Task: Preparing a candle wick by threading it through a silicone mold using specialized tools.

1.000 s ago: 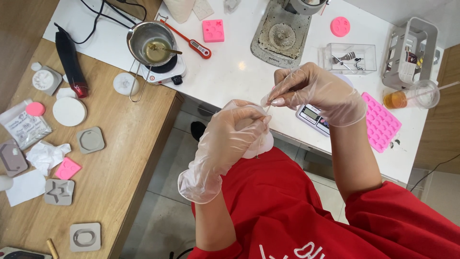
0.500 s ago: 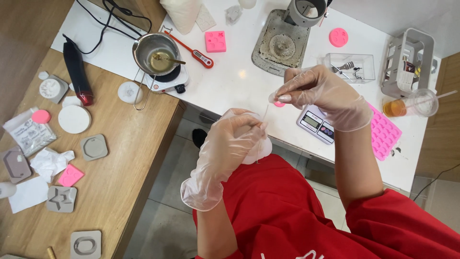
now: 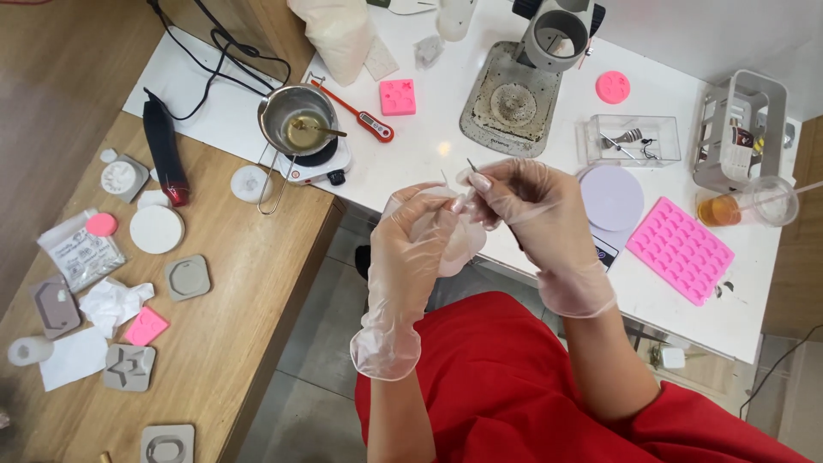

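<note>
The right hand [image 3: 523, 210], which was raised half a second ago, has come back to the left hand [image 3: 424, 240], both pinching the pale soft mould [image 3: 463, 244] over the counter [image 3: 429, 146] edge.

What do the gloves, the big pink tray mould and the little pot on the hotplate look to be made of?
Gloves on the left hand and right hand: thin clear plastic film, wrinkled and see-through. Pink tray mould: probably silicone, matte with rounded cavities. Small pot: bare metal, likely steel, shiny grey with a wire handle.
</note>
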